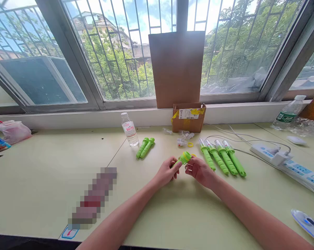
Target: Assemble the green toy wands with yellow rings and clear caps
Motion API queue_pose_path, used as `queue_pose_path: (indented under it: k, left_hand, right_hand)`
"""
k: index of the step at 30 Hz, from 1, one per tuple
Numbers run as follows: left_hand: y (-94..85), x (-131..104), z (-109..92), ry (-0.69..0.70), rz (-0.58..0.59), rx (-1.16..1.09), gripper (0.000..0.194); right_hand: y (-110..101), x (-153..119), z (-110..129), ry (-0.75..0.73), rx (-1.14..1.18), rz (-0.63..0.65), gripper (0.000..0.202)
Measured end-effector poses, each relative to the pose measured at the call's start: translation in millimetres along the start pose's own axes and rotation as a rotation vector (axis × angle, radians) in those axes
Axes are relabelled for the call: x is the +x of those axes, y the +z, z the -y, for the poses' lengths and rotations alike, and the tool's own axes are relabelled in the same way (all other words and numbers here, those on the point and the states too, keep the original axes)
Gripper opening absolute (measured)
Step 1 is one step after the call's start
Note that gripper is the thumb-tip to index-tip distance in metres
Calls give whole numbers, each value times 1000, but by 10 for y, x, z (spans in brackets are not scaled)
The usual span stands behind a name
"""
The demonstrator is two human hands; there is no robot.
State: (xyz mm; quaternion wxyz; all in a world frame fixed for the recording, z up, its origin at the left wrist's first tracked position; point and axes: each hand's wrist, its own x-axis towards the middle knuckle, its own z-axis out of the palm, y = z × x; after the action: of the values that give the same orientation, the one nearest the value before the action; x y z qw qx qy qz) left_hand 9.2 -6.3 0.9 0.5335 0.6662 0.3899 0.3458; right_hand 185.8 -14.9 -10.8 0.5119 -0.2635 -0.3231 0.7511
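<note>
At the near edge of the counter [146, 222], toward the left, lies a label [69, 232] with blue border, and a pixelated patch [92, 201] extends obliquely from it; what it covers, I cannot tell. Near the same edge, far to the right, is a white device [309, 224]. Over the middle of the counter, the left hand [170, 169] is closed around a green handle [185, 158], which has a yellow band at its wide end. The right hand [200, 172] has the fingers bent beside this end; whether they grip it, I cannot tell. Just beyond the right hand, four handles [227, 161] with clear tips lie side by side, and more to the right is a power strip [300, 169]. Farther to the left, two handles [147, 148] lie together, near an upright bottle [130, 131]. Toward the far edge are loose clear caps [182, 142] and a yellow ring [190, 144], in front of a box [189, 119]. A pink bag [14, 131] is at far left, a mouse [297, 140] at far right. Behind the box, a brown board [176, 69] stands before the window [125, 76]
</note>
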Motion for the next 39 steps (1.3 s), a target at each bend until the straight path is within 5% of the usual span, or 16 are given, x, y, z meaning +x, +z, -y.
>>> queue_pose_path:
  k: [25,39]
  left_hand:
    - [-8,-62,-130,24,91,-17,44]
    - [72,-81,-56,92,-122,41,35]
  right_hand:
    - [9,-34,9,-14,20,25,14]
    - [22,-51,65,2,22,81,16]
